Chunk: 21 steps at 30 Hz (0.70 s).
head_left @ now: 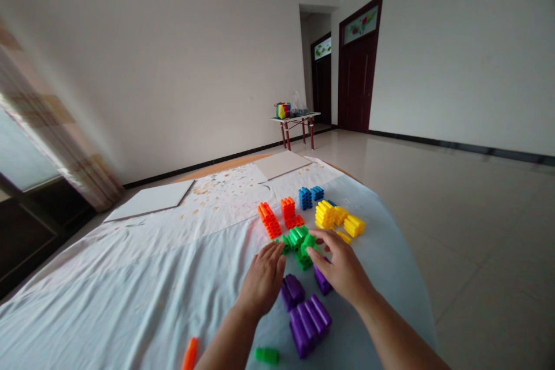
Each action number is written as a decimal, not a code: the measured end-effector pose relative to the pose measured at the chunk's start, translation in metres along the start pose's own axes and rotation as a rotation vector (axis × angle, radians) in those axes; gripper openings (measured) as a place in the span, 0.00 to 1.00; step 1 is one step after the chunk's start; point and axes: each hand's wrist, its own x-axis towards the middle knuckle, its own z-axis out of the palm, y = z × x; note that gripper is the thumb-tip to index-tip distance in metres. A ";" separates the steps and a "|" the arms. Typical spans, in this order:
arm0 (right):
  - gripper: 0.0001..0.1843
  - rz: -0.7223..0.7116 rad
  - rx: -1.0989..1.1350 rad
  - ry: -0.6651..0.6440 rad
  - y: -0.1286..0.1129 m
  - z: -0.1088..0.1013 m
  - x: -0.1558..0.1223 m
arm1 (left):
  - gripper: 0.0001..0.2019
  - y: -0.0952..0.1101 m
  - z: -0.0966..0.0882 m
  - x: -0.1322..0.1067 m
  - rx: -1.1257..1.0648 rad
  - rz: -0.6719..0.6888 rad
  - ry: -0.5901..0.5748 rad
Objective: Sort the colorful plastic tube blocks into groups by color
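Observation:
A group of green plastic tube pieces lies between my hands on the cloth. My right hand curls its thumb and fingers around the right end of this group, gripping a green piece. My left hand rests at the left side, fingers stretched out and close together, their tips by the green tubes. Purple tube stacks sit nearer me between my forearms; another purple piece is partly hidden under my right hand.
Beyond stand orange stacks, blue stacks and yellow stacks. A loose orange tube and green tube lie near me. Two flat boards rest on the cloth-covered table. A small table stands by the wall.

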 end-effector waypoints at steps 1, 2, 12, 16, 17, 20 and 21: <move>0.15 0.000 0.000 0.005 0.000 0.000 0.000 | 0.25 -0.001 0.000 0.000 -0.022 -0.018 0.007; 0.16 0.001 0.000 0.008 0.000 0.000 0.000 | 0.25 -0.002 0.000 0.001 -0.042 -0.028 0.021; 0.18 0.030 0.025 0.062 0.011 -0.006 0.003 | 0.23 -0.020 -0.050 -0.040 -0.185 -0.192 0.414; 0.19 0.064 0.060 0.096 0.015 -0.005 0.004 | 0.24 -0.064 -0.061 -0.093 -0.231 -0.395 0.552; 0.19 0.071 0.075 0.095 0.016 -0.005 0.004 | 0.24 -0.078 -0.060 -0.108 -0.254 -0.453 0.593; 0.20 0.079 0.106 0.079 0.017 -0.003 0.005 | 0.26 -0.116 -0.052 -0.147 -0.360 -0.611 0.691; 0.20 0.077 0.109 0.070 0.016 -0.003 0.005 | 0.27 -0.125 -0.049 -0.157 -0.390 -0.646 0.711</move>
